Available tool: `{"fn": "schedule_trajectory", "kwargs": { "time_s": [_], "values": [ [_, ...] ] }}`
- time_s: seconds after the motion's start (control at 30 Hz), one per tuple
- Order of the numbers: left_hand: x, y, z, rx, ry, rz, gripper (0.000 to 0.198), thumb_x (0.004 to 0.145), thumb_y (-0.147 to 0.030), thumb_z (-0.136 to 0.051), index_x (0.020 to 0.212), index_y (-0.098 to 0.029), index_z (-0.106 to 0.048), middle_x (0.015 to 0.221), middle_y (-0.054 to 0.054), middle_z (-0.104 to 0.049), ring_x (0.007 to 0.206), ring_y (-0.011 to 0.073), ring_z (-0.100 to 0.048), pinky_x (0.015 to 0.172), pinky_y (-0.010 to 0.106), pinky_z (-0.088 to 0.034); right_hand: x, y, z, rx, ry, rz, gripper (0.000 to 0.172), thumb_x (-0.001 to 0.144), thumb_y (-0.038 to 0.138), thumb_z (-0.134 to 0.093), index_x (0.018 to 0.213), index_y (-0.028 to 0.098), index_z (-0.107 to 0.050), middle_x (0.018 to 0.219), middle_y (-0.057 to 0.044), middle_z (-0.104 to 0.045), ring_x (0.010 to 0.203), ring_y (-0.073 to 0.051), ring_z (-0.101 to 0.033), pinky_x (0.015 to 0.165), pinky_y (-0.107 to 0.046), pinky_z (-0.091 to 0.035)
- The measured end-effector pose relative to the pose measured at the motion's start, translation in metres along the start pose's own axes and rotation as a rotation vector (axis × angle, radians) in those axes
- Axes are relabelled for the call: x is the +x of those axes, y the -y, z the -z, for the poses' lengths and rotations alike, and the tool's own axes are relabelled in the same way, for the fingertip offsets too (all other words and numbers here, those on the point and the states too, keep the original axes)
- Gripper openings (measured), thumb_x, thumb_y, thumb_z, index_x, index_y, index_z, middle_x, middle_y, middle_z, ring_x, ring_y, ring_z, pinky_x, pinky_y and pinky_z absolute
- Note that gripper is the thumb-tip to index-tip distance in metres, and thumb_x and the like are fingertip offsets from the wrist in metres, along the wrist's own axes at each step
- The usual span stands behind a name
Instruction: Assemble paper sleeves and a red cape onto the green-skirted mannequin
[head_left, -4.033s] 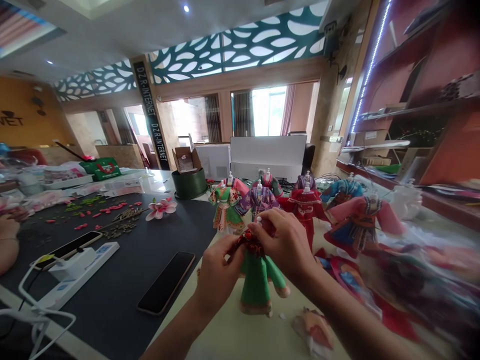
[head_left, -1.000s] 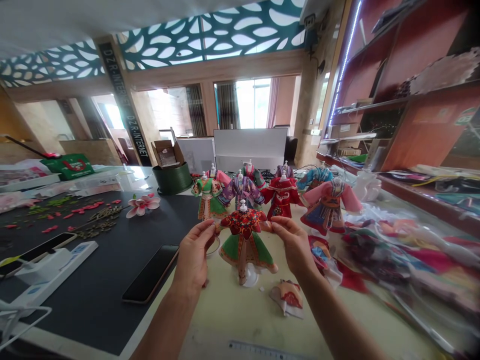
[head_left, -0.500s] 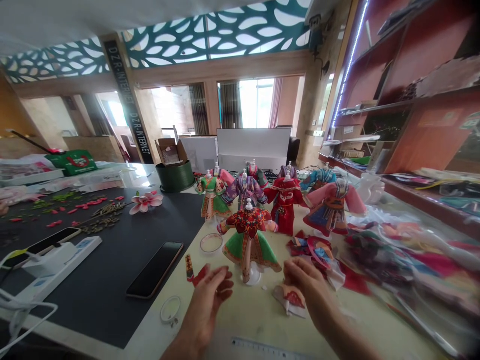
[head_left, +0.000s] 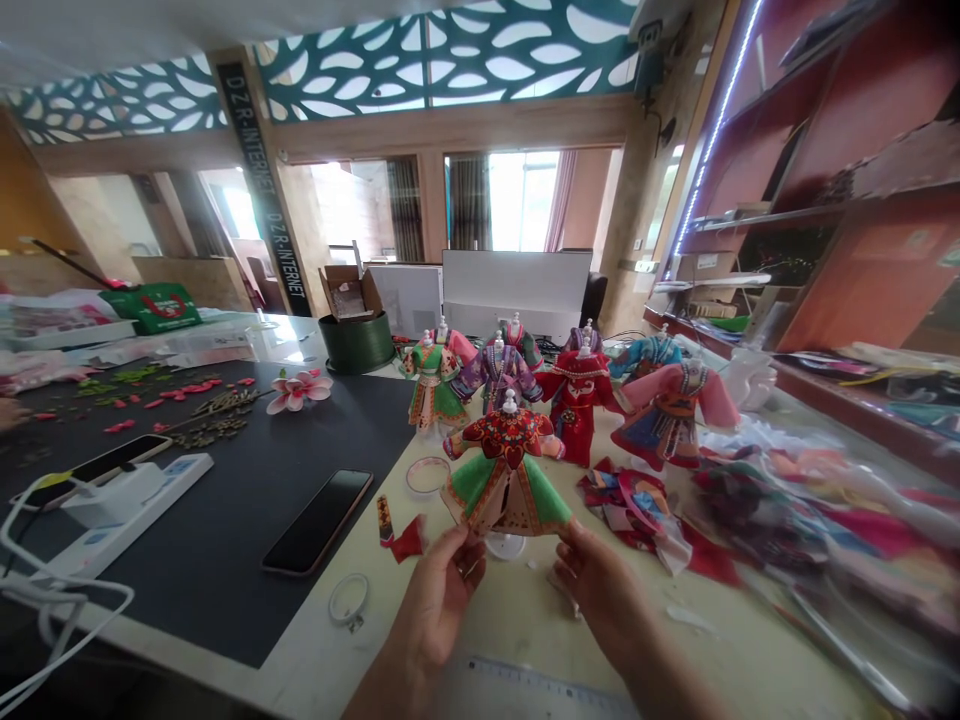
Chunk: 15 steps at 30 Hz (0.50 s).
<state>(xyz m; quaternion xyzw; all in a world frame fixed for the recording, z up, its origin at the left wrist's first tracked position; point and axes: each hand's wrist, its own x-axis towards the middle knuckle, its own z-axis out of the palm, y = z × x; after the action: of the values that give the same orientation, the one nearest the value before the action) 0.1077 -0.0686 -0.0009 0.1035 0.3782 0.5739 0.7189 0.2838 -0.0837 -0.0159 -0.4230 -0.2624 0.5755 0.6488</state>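
A miniature doll dress [head_left: 510,480] with a red patterned collar and a green, gold-edged skirt stands upright on a small white stand [head_left: 506,546]. My left hand [head_left: 448,580] pinches the skirt's lower left hem between thumb and fingers. At the lower right hem, my right hand [head_left: 589,572] is closed on the cloth the same way, so the skirt is spread wide. Left of the dress lie a red fabric scrap [head_left: 409,540] and a patterned strip [head_left: 385,521]. Several other dressed stands are grouped behind, including a red robe [head_left: 576,400] and a pink-sleeved dress [head_left: 667,415].
A phone [head_left: 319,523] lies on the dark mat [head_left: 240,590] at left, near a white power strip [head_left: 124,520]. A ruler [head_left: 551,685] sits at the front. Fabric pieces [head_left: 637,505] and a blurred heap [head_left: 810,500] lie right. A clear ring [head_left: 349,600] rests left.
Both hands have moved to the skirt's lower corners and taken hold of the hem, which is now spread wider. The small pale and red piece near my right hand is no longer visible.
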Motion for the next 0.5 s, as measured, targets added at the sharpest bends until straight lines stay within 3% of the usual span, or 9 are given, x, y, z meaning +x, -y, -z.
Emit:
{"fn": "schedule_trajectory", "kwargs": {
  "time_s": [0.17,0.5],
  "values": [
    [-0.003,-0.0034,-0.0036,0.008,0.044,-0.125,0.009,0.077,-0.008,-0.062,0.082,-0.016,-0.064,0.086,0.004,-0.069,0.073,0.0123,-0.065,0.068,0.024,-0.054,-0.002,-0.0013,0.0002,0.102,-0.018,-0.088,0.025,0.06,0.039,-0.08,0.074,0.021,-0.068,0.08,-0.001,-0.069,0.076,-0.017,-0.062,0.071,-0.027,-0.049],
    [-0.0014,-0.0025,-0.0007,0.081,0.078,-0.179,0.024,0.069,-0.015,-0.072,0.091,-0.017,-0.064,0.084,0.002,-0.07,0.069,0.0108,-0.065,0.061,0.02,-0.052,0.0005,-0.0041,0.0002,0.093,-0.007,-0.13,0.024,0.062,0.034,-0.08,0.076,0.02,-0.065,0.066,0.0,-0.067,0.059,-0.015,-0.061,0.059,-0.027,-0.049]
  ]
}}
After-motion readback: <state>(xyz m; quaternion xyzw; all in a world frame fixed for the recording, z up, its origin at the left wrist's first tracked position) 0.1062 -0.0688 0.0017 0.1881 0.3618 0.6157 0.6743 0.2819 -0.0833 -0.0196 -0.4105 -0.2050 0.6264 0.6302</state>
